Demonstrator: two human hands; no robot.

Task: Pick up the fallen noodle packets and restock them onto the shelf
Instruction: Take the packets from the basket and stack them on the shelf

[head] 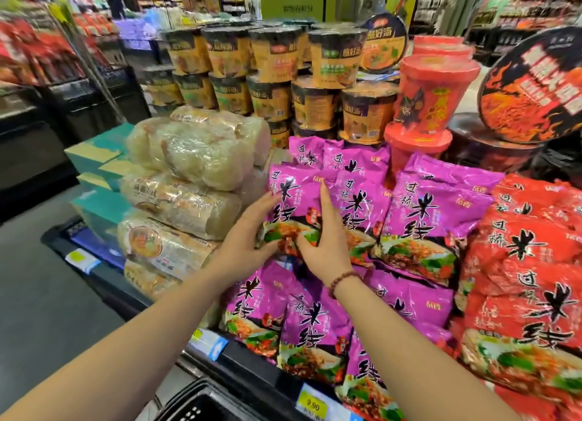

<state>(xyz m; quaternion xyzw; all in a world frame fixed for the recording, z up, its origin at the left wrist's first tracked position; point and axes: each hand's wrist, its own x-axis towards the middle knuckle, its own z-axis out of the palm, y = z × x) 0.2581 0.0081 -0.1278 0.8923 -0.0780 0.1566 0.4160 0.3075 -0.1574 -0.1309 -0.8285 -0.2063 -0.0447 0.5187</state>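
Packet of purple-wrapped noodles caught between both hands, standing upright at the left end of the upper purple row on the shelf. Left hand curled round its left edge — fingertips up by the printed characters, thumb tucked under the lower corner. Right hand laid against its right side, fingers straight and pointing up, thumb spread across the bowl picture; pressing rather than clasping. String of brown beads on that wrist. Just right of the right hand, more purple packets leaning in a row, touching the held one. Below both wrists, a lower purple row, overlapping. Well to the right of the grip, red packets stacked high. Left of the left hand, clear-wrapped noodle bundles piled up, close beside its knuckles. Above and behind the grip, orange cups in two tiers, red cups to their right. Down between the forearms — yellow price tag on the shelf's front edge, and a black basket partly out of view.
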